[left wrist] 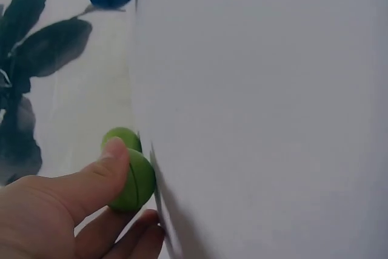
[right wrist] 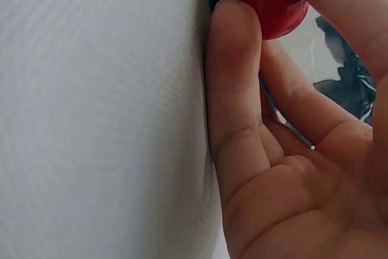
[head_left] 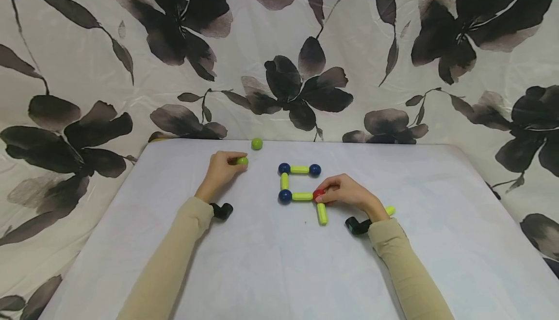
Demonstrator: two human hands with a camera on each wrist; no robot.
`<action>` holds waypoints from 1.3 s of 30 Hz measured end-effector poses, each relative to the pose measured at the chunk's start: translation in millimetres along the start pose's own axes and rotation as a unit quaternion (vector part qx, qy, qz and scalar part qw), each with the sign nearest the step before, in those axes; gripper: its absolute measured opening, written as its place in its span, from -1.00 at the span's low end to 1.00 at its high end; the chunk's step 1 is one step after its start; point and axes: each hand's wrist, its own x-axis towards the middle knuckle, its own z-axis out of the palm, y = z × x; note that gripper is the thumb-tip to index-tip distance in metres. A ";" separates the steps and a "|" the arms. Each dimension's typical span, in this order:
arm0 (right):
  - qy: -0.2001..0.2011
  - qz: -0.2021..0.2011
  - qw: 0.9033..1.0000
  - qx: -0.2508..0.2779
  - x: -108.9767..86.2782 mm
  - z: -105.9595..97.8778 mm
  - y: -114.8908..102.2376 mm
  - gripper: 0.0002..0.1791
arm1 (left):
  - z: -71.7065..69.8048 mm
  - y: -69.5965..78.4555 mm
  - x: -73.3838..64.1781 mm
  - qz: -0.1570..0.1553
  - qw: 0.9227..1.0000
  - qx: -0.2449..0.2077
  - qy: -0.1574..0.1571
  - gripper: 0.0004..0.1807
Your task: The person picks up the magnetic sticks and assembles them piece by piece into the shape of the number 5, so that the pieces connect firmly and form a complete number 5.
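The left hand [head_left: 221, 168] pinches a green ball [head_left: 242, 161], with the thumb on one side and the fingers on the other. So the ball sits right at the fingertips. A second green ball [head_left: 256, 143] lies just past that pinch, a bit to the right, by the far edge of the table [head_left: 262, 271].

The right hand [head_left: 347, 191] holds a red ball [head_left: 318, 194] between thumb and fingers. One lime stick [head_left: 302, 196] meets this ball on the left of the grip, and another stick [head_left: 322, 214] points from it back toward the person. Farther left of the right hand is a blue corner ball [head_left: 285, 196], and past it a side stick [head_left: 285, 181], a far blue ball [head_left: 284, 168], a top stick [head_left: 299, 169] and an end blue ball [head_left: 315, 170].

The balls look hard, shiny and smooth, so I think they are light but could slip or roll. It seems best to pinch each one around its fat middle. The sticks look stiff, and are likely easiest to hold by their long sides. None of it looks easy to break.
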 end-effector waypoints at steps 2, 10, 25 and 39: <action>0.001 0.001 1.000 0.000 0.0 -0.1 0.6 -0.68 | -2.3 0.4 -8.1 0.006 1.000 0.009 -0.005 -0.63; -0.002 0.006 1.000 0.005 1.9 1.0 2.9 -0.67 | -7.8 7.0 -44.8 -0.023 0.999 -0.003 -0.035 -0.62; 0.002 0.003 1.000 0.000 2.6 -1.1 2.7 -0.68 | 1.1 67.3 -92.8 0.051 0.988 -0.120 -0.078 -0.59; 0.005 0.005 1.000 0.004 3.4 -0.3 4.1 -0.68 | 56.9 117.0 -118.3 0.066 0.950 -0.280 -0.122 -0.53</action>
